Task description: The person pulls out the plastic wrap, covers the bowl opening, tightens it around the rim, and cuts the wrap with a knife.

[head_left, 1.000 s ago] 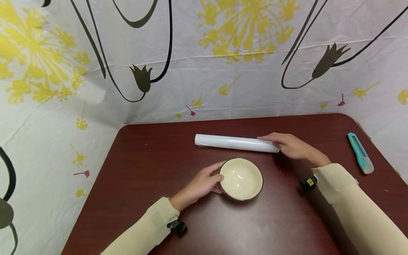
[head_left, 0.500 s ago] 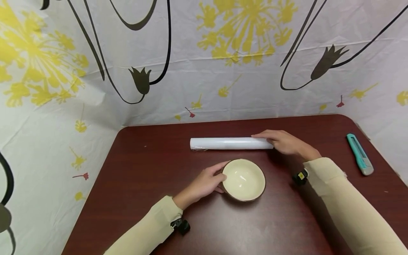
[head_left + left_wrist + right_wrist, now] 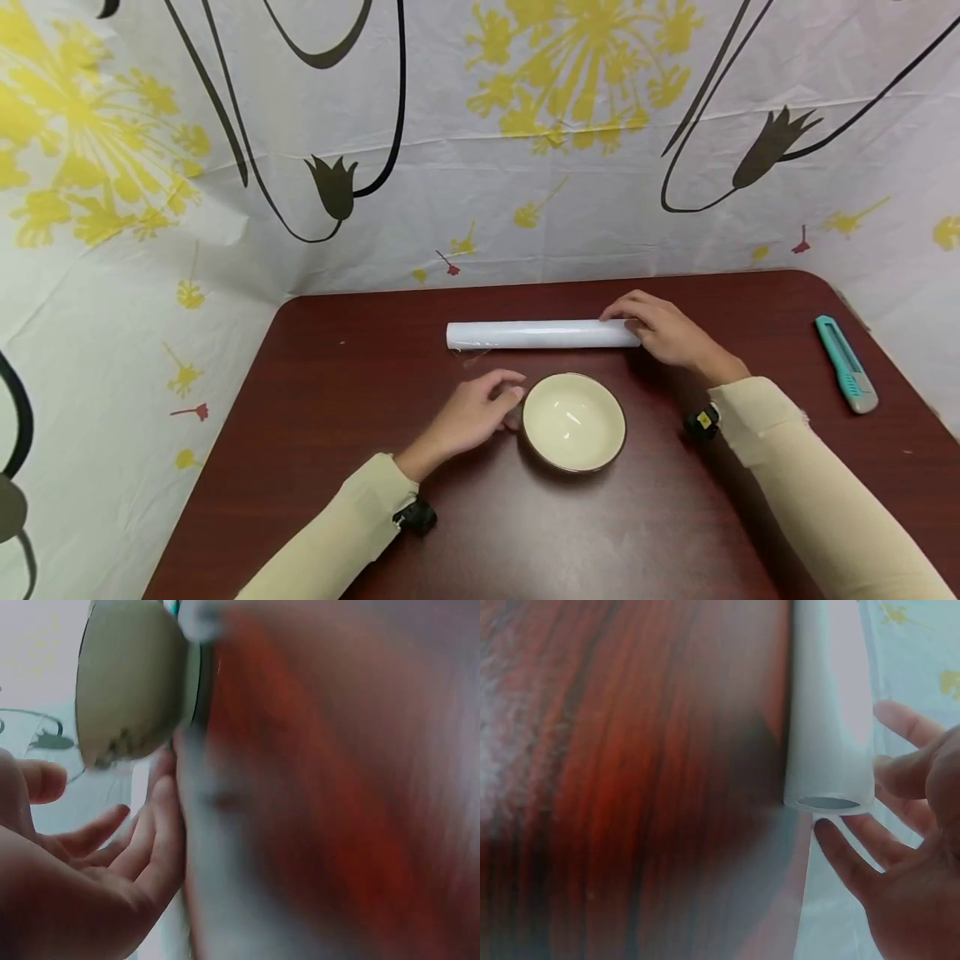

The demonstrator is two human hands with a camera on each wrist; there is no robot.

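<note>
A cream bowl [image 3: 573,421] with a dark rim stands upright on the dark red table. Just left of it is my left hand [image 3: 472,412], fingers loosely bent and apart from the bowl; the left wrist view shows a gap between the hand and the bowl's side [image 3: 135,682]. Behind the bowl lies a white roll of cling film [image 3: 540,334], a bit of loose clear film at its left end. My right hand [image 3: 667,333] is at the roll's right end, its spread fingers [image 3: 847,859] around the open tube end, the thumb against or very near the side.
A teal utility knife [image 3: 847,364] lies near the table's right edge. A white curtain [image 3: 555,225] with printed flowers hangs behind and beside the table [image 3: 337,433]. Each wrist wears a small black camera.
My left hand has let go of the bowl and drawn slightly left. The roll has shifted a little left and turned straighter; my right hand's fingers have loosened and lifted on it.
</note>
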